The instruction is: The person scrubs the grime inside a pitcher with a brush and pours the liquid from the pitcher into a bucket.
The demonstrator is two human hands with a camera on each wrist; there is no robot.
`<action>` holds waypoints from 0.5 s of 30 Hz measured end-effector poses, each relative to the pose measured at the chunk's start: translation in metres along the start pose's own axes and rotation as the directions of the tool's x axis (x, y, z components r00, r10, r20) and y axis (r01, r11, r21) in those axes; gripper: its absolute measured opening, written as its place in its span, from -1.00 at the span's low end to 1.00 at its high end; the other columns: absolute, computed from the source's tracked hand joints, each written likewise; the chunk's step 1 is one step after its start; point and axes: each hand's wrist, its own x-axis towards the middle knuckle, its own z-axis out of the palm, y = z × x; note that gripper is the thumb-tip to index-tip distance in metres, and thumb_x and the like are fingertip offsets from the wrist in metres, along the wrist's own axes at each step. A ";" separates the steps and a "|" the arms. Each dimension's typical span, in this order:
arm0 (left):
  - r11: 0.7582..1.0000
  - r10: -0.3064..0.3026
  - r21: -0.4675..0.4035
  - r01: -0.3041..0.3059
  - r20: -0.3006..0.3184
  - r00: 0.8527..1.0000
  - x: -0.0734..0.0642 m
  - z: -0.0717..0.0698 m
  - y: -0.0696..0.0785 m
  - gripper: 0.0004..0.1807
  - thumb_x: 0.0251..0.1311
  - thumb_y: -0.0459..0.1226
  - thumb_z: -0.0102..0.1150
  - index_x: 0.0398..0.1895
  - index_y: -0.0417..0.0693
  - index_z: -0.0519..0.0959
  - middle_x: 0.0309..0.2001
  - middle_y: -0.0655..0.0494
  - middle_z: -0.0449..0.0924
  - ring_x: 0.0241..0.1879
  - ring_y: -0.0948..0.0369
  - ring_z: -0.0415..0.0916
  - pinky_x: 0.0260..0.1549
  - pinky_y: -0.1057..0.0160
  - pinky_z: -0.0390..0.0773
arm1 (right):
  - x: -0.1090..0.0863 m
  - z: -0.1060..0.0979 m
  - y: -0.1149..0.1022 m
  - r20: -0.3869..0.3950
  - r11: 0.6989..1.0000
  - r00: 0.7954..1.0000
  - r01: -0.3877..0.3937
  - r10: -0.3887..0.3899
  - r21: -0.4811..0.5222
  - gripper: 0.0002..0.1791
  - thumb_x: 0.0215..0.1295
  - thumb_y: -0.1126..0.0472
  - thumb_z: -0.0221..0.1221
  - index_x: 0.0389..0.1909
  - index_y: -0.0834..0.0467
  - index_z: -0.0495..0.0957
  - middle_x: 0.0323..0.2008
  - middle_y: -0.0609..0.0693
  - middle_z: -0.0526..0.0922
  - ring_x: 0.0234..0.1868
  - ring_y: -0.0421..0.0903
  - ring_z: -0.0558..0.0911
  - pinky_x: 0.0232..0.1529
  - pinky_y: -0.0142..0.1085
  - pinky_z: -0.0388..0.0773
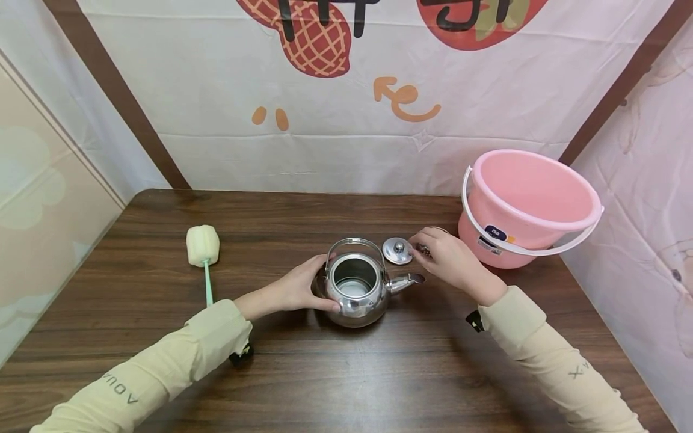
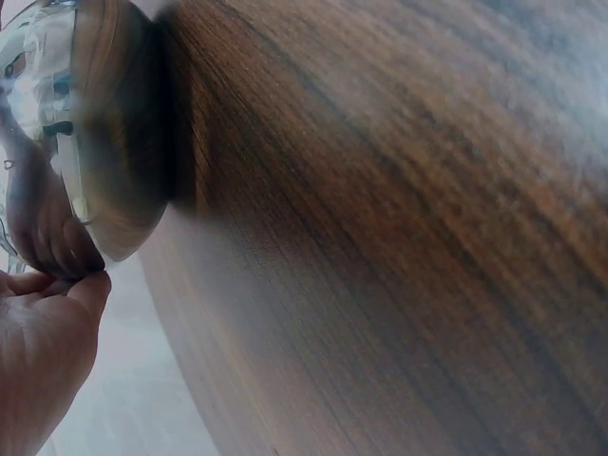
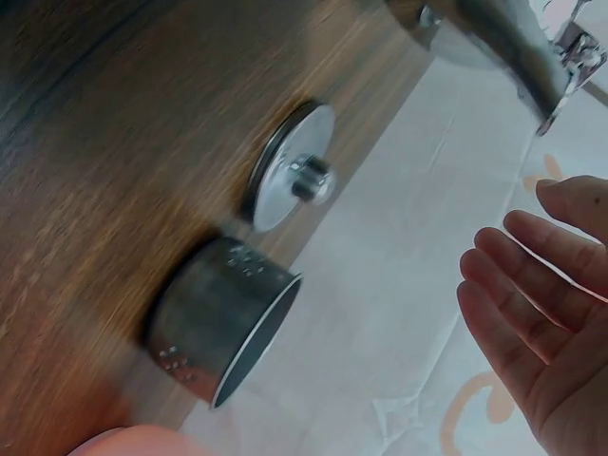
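Observation:
A shiny steel kettle (image 1: 360, 310) stands upright with its top uncovered, its hoop handle raised and its spout pointing right. My left hand (image 1: 300, 287) grips its left side, thumb at the front and fingers partly hidden behind; the left wrist view shows fingertips against the kettle's body (image 2: 123, 142). The round lid (image 3: 290, 176) lies knob up on the table, behind the spout. Beside it stands a metal strainer cup (image 3: 223, 313) with small holes, mostly hidden under my right hand in the head view. My right hand (image 3: 546, 313) hovers over the cup, fingers loosely extended, holding nothing.
A pink bucket (image 1: 487, 207) with a white handle stands at the table's back right. On the left lies a pale sponge brush (image 1: 203, 245) with a green handle. A printed cloth (image 1: 335, 156) hangs behind the brown wooden table (image 1: 271, 373).

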 end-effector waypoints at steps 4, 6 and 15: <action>1.000 0.007 0.001 -0.007 0.002 1.000 0.000 0.000 0.000 0.03 -0.27 -0.03 0.46 0.27 -0.29 0.16 0.18 -0.18 0.29 0.18 -0.01 0.25 0.14 0.02 0.24 | 0.000 -0.001 -0.007 0.007 0.999 0.999 0.033 -0.033 0.014 -0.85 0.11 0.25 0.20 -0.29 0.20 0.59 -0.33 -0.01 0.58 -0.28 -0.12 0.55 -0.29 -0.24 0.50; 1.000 0.012 0.001 -0.012 0.002 1.000 0.000 0.000 0.000 0.03 -0.27 -0.03 0.46 0.27 -0.29 0.17 0.17 -0.17 0.30 0.17 0.00 0.26 0.13 0.02 0.25 | 0.000 0.000 -0.010 0.012 0.998 0.998 0.058 -0.058 0.015 -0.85 0.11 0.25 0.21 -0.29 0.21 0.58 -0.34 -0.01 0.57 -0.30 -0.14 0.54 -0.30 -0.26 0.50; 1.000 0.014 0.010 -0.014 -0.008 1.000 0.001 0.001 -0.001 0.04 -0.30 -0.03 0.47 0.26 -0.27 0.17 0.18 -0.15 0.30 0.19 0.00 0.24 0.14 0.02 0.23 | -0.005 0.010 -0.023 0.046 0.988 0.987 0.156 -0.155 -0.008 -0.83 0.05 0.25 0.26 -0.32 0.20 0.57 -0.36 -0.02 0.55 -0.34 -0.10 0.54 -0.31 -0.25 0.50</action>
